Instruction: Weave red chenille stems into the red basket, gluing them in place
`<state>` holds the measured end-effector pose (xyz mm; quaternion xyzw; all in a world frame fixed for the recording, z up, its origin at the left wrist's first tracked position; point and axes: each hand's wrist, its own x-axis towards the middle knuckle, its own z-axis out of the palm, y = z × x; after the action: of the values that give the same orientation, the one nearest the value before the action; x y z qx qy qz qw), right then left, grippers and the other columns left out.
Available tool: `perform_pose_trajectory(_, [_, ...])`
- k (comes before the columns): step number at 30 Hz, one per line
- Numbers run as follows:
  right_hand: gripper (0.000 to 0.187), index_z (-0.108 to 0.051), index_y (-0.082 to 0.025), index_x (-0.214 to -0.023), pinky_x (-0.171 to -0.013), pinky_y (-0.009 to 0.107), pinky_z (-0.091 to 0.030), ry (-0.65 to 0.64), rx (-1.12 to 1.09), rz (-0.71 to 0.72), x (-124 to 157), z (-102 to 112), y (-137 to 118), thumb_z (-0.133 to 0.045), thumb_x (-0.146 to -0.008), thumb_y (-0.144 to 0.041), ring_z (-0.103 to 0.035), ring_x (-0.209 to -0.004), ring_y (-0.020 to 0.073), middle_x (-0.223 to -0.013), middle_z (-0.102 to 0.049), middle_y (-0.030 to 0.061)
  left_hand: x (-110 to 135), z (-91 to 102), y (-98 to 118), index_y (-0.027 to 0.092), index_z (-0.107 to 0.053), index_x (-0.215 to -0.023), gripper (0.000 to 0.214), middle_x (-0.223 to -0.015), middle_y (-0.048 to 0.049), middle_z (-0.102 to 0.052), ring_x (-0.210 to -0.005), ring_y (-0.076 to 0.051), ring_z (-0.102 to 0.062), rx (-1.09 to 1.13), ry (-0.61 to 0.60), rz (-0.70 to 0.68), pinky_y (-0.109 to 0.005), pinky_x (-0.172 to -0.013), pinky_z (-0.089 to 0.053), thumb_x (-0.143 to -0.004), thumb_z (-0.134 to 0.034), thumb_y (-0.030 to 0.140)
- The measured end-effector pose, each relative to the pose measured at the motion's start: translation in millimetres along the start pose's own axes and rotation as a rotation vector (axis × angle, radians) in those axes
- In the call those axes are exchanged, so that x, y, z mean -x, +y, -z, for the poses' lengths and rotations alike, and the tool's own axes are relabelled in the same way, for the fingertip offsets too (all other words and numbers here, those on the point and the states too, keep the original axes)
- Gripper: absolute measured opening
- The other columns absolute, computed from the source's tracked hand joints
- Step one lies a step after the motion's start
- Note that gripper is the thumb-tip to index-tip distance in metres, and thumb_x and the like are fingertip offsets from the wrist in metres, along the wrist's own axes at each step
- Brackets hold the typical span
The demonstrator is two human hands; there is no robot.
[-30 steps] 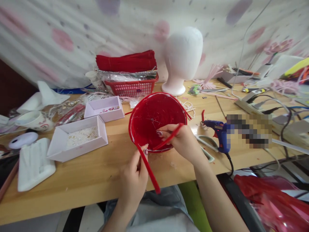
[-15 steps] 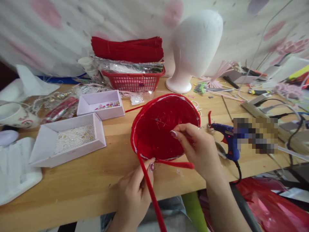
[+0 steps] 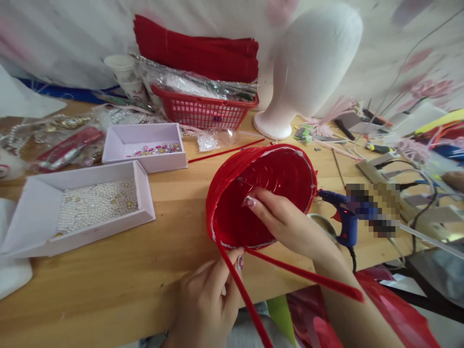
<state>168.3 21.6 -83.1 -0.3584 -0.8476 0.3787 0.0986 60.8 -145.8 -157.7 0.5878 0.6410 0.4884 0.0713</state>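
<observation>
A red, bowl-shaped cap (image 3: 228, 181) lies tilted on the table, its hollow facing me, with a whitish line of glue along its rim. My left hand (image 3: 208, 292) pinches the near edge of the rim between thumb and finger. Two loose lengths of red chenille stem come off the rim there: one stem (image 3: 243, 292) hangs over the left hand, the other stem (image 3: 308, 274) passes across my right forearm. Inside the hollow, my right hand (image 3: 282, 217) has its thumb and fingertips pressed together beside fine glue threads; what they hold is too small to tell.
A blue glue gun (image 3: 348, 224) sits right of the cap. On the left are a box of pearl beads (image 3: 145, 193) and a box of gems (image 3: 159, 162). Behind stand a red basket (image 3: 206, 113) and a white foam head (image 3: 315, 63). A power strip (image 3: 377, 179) with cables lies at right.
The cap has tipped and turned, showing more of its left outside. My right hand has moved slightly left within the hollow. The right-hand stem now reaches across my forearm. The view has shifted.
</observation>
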Motion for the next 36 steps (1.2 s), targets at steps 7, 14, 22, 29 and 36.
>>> perform_pose_trajectory(7, [0.031, -0.062, -0.019, -0.078, -0.057, 0.029, -0.033, -0.305, 0.553, 0.0, 0.9, 10.2, -4.9, -0.05, -0.099, -0.039, -0.06, -0.063, 0.0173, -0.073, -0.067, 0.0054, 0.0, -1.1, 0.3, 0.021, -0.061, -0.117, 0.027, -0.093, -0.0027, -0.078, -0.072, -0.013, -0.074, 0.003, -0.003, 0.007, -0.019, -0.065, -0.057, -0.093, -0.052, 0.015])
perform_pose_trajectory(14, [0.029, -0.058, -0.021, -0.072, -0.059, 0.027, -0.036, -0.416, 0.316, 0.051, -9.2, 20.0, -1.2, -0.047, -0.098, -0.027, -0.052, -0.058, 0.0131, -0.067, -0.062, -0.0004, -2.9, 0.7, 0.8, 0.02, -0.059, -0.114, 0.025, -0.084, 0.0002, -0.077, -0.062, -0.014, -0.071, -0.035, -0.024, -0.012, -0.022, -0.056, -0.056, -0.091, -0.05, 0.014])
perform_pose_trajectory(22, [0.041, -0.054, -0.021, -0.071, -0.082, 0.035, -0.05, 0.01, -0.64, -0.18, -28.6, -1.2, 3.8, -0.058, -0.087, -0.059, -0.061, -0.074, 0.0175, -0.071, -0.06, 0.0008, -3.1, 1.5, 0.6, 0.02, -0.058, -0.114, 0.025, -0.08, 0.0013, -0.077, -0.06, -0.014, -0.071, -0.068, -0.015, -0.018, -0.024, -0.053, -0.053, -0.091, -0.051, 0.014])
perform_pose_trajectory(29, [0.047, -0.029, -0.024, -0.066, -0.054, 0.023, -0.044, -0.113, -1.113, -0.389, -32.6, 0.9, -4.0, -0.063, -0.086, -0.049, -0.024, -0.043, 0.0051, -0.055, -0.023, -0.0119, -1.4, 0.0, -0.9, 0.02, -0.058, -0.113, 0.024, -0.082, 0.0007, -0.077, -0.059, -0.015, -0.071, -0.063, -0.006, -0.021, -0.025, -0.052, -0.054, -0.091, -0.051, 0.015])
perform_pose_trajectory(36, [0.027, -0.055, -0.019, -0.075, -0.061, 0.028, -0.035, -0.314, 0.236, -0.212, -6.6, 15.6, -7.6, -0.047, -0.095, -0.036, -0.053, -0.065, 0.0152, -0.071, -0.06, 0.0024, -2.1, -0.1, 0.3, 0.02, -0.058, -0.113, 0.026, -0.084, -0.0003, -0.078, -0.065, -0.016, -0.073, -0.076, -0.002, -0.027, -0.025, -0.055, -0.056, -0.09, -0.049, 0.012])
